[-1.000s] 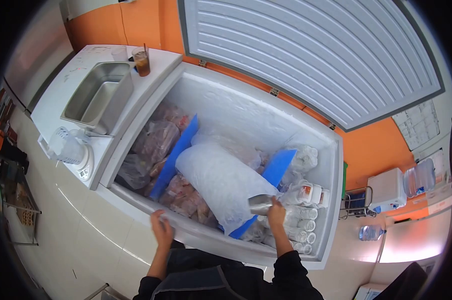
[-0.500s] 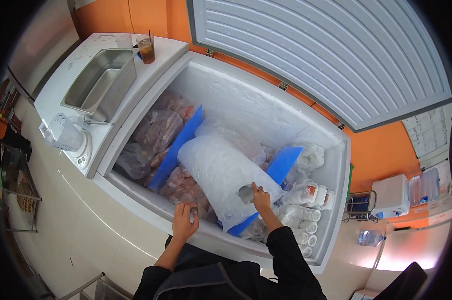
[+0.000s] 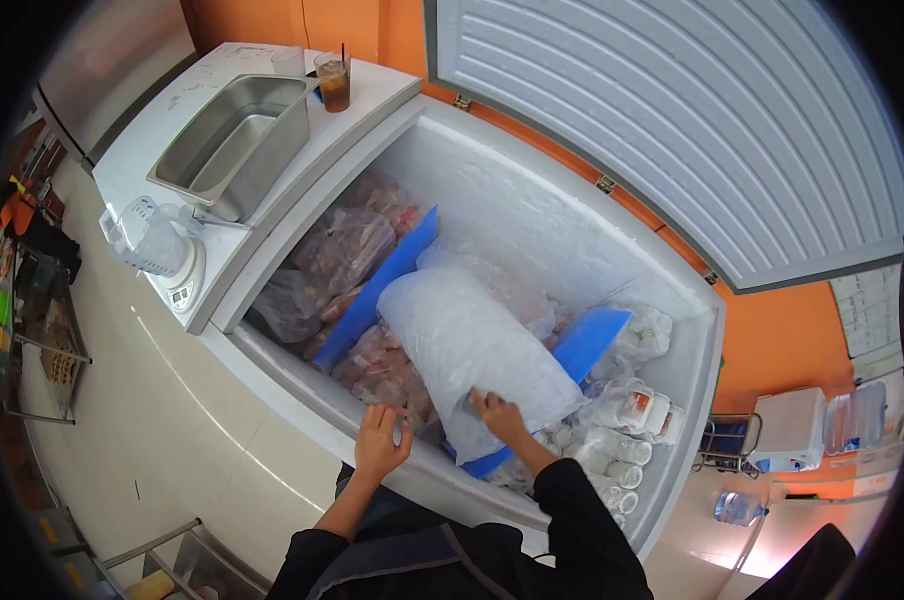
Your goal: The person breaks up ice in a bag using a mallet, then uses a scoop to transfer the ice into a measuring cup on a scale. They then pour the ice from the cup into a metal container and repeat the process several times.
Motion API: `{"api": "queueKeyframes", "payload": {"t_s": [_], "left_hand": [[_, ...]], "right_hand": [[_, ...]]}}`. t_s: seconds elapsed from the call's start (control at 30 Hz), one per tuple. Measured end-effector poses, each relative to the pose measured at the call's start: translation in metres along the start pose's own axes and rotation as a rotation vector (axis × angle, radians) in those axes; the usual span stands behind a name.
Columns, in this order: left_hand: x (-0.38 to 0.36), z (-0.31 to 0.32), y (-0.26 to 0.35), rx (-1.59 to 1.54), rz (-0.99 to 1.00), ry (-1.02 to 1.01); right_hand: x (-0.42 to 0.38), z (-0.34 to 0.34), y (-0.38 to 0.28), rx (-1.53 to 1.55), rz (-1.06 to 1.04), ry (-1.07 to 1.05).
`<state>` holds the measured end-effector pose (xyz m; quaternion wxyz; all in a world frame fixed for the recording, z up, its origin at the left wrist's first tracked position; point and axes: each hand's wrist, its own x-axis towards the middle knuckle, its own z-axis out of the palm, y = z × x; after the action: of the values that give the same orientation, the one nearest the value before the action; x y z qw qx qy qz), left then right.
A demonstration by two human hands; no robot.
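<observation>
A large plastic bag of ice (image 3: 487, 345), white and frosty, lies slantwise across the middle of the chest freezer (image 3: 262, 395). My right hand (image 3: 500, 416) is closed at the lower part of the bag, its fingers pinching the plastic beside a small dark gap. Over the freezer's front rim, left of the bag's lower end, my left hand (image 3: 380, 445) has curled fingers; a greyish bit shows by them, too small to name. Under and beside the bag are bags of pinkish frozen meat (image 3: 377, 365) and blue divider panels (image 3: 382, 290).
White wrapped tubs and rolls (image 3: 622, 450) fill the freezer's right end. The ribbed lid (image 3: 672, 120) stands raised behind. On the left counter are a steel pan (image 3: 232, 140), a drink glass (image 3: 334, 82) and a scale (image 3: 184, 280) with a plastic jug (image 3: 152, 240).
My right hand has shifted left along the bag, and the round gap there looks smaller. My left hand stays near the front rim. The whole view has turned slightly.
</observation>
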<state>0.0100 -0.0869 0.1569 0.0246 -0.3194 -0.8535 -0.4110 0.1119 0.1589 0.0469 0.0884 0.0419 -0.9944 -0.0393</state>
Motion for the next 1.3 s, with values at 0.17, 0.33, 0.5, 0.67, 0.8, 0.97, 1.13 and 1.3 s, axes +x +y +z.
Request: {"api": "queueKeyframes", "payload": {"t_s": [0.17,0.33,0.5,0.67,0.8,0.97,1.13,1.3], "left_hand": [[0.003,0.003,0.001,-0.009,0.002,0.004],[-0.006,0.002,0.002,0.004,-0.044,-0.022],[0.003,0.001,0.0,-0.004,-0.038,-0.004],[0.002,0.002,-0.001,-0.018,-0.052,-0.011],[0.003,0.0,0.001,-0.013,-0.036,-0.01],[0.0,0.0,0.002,-0.013,-0.02,-0.02],[-0.001,-0.003,-0.001,-0.028,0.029,0.006],[-0.007,-0.007,-0.007,-0.225,-0.03,0.075]], "right_hand": [[-0.004,0.012,0.0,0.03,-0.154,0.027],[-0.033,0.037,-0.001,0.349,-0.044,-0.23],[-0.039,0.045,0.017,0.537,0.218,-0.322],[-0.044,0.032,0.03,0.857,0.513,-0.39],[-0.055,0.034,0.025,0.878,0.624,-0.369],[-0.059,0.009,0.024,0.951,0.838,-0.181],[-0.064,-0.004,0.026,1.011,1.03,-0.102],[-0.064,-0.037,0.04,0.974,1.018,-0.071]]}}
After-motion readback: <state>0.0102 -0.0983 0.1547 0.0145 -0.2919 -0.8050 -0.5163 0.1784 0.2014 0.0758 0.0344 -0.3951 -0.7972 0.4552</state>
